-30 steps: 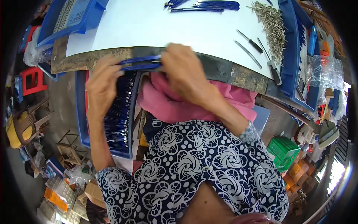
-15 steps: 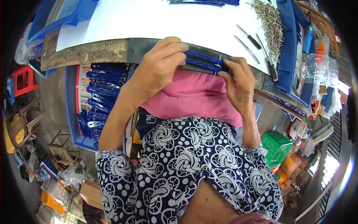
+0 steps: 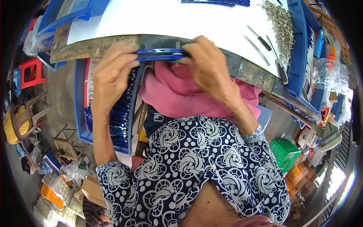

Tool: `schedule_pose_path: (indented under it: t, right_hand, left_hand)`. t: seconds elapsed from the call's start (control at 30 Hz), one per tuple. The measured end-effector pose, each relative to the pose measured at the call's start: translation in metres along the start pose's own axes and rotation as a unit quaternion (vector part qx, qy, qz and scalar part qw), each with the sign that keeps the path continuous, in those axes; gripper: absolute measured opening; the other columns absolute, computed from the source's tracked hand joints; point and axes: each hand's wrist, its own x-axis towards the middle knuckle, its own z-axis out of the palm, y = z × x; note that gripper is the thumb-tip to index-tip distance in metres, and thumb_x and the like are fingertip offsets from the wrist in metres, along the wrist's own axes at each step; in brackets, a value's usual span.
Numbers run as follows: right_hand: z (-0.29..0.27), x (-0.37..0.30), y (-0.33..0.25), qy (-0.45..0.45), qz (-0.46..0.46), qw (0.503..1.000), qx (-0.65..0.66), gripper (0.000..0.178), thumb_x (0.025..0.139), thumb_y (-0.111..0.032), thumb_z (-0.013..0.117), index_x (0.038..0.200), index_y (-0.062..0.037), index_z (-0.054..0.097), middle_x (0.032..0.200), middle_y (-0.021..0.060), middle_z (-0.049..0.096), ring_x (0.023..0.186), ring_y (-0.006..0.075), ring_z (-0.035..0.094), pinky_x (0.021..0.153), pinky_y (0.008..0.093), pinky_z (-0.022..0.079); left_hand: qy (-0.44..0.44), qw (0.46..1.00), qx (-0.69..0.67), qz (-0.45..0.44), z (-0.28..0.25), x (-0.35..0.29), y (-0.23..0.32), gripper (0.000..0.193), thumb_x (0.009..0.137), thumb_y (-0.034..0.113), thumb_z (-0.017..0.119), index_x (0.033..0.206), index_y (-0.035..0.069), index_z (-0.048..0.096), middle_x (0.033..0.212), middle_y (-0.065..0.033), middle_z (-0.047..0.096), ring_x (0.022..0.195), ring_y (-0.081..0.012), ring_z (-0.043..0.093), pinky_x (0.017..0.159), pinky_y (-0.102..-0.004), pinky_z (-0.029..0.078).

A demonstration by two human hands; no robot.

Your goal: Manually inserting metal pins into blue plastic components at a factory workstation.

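Between my two hands I hold a long, slim blue piece (image 3: 160, 54) level over the table's front edge; it looks like two narrow blue bars side by side. My left hand (image 3: 112, 70) pinches its left end, with the fingers closed. At the other end, the bent fingers of my right hand (image 3: 210, 68) are closed on it and hide that tip. Below the piece, a pink cloth (image 3: 181, 90) is bunched over my lap. To the left, beneath my left forearm, many similar blue pieces (image 3: 121, 109) lie packed in a blue tray (image 3: 79, 98).
White sheeting (image 3: 151, 19) covers the tabletop. At its right lie a heap of small metal pins (image 3: 280, 28), a black-handled screwdriver (image 3: 281, 72) and thin rods (image 3: 257, 51), beside a blue bin (image 3: 298, 49). More blue pieces (image 3: 215, 3) lie at the back. A red stool (image 3: 32, 73) stands left.
Both hands have moved left with the blue piece, which now lies nearer the tray. A metal pin that stuck out near its right end no longer shows beside my right hand.
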Motion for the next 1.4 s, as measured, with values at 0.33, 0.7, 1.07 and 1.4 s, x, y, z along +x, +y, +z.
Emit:
schedule_pose_path:
  t: [0.33, 0.7, 1.07, 1.4]
  right_hand:
    - [-0.049, -0.035, 0.015, 0.008, 0.083, 0.995, -0.057, 0.024, 0.064, 0.004, 0.065, 0.086, 0.0030, 0.054, 0.077, 0.0126, 0.053, 0.067, 0.0264, 0.053, 0.058, 0.0318, 0.042]
    - [-0.051, -0.033, 0.017, -0.009, 0.092, 0.994, -0.050, 0.023, 0.064, 0.005, 0.065, 0.084, 0.0033, 0.054, 0.077, 0.0123, 0.053, 0.066, 0.0249, 0.054, 0.057, 0.0303, 0.043]
    - [-0.051, -0.032, 0.015, -0.010, 0.095, 0.994, -0.048, 0.022, 0.064, 0.005, 0.065, 0.083, 0.0032, 0.054, 0.075, 0.0115, 0.052, 0.065, 0.0250, 0.054, 0.057, 0.0310, 0.042]
    - [-0.050, -0.031, 0.012, 0.000, 0.084, 0.995, -0.061, 0.021, 0.064, 0.003, 0.065, 0.083, 0.0021, 0.055, 0.074, 0.0113, 0.051, 0.065, 0.0269, 0.053, 0.057, 0.0330, 0.042]
  left_hand:
    - [-0.025, 0.990, -0.138, 0.010, 0.053, 0.028, 0.021, 0.007, 0.067, -0.004, 0.061, 0.074, -0.004, 0.060, 0.089, -0.0098, 0.063, 0.083, -0.0211, 0.059, 0.070, -0.0266, 0.048]
    - [-0.058, 0.957, -0.269, -0.086, 0.051, 0.023, 0.017, 0.014, 0.066, -0.006, 0.064, 0.080, -0.004, 0.064, 0.094, -0.0121, 0.063, 0.085, -0.0164, 0.058, 0.074, -0.0239, 0.045]
    - [-0.036, 0.943, -0.313, -0.109, 0.045, 0.019, 0.016, 0.016, 0.072, -0.005, 0.063, 0.087, -0.002, 0.063, 0.096, -0.0118, 0.062, 0.087, -0.0164, 0.058, 0.077, -0.0238, 0.046]
    - [-0.046, 0.987, 0.063, 0.141, 0.067, 0.034, 0.047, 0.031, 0.064, 0.009, 0.066, 0.093, 0.003, 0.056, 0.090, -0.0063, 0.054, 0.091, -0.0242, 0.051, 0.082, -0.0353, 0.039]
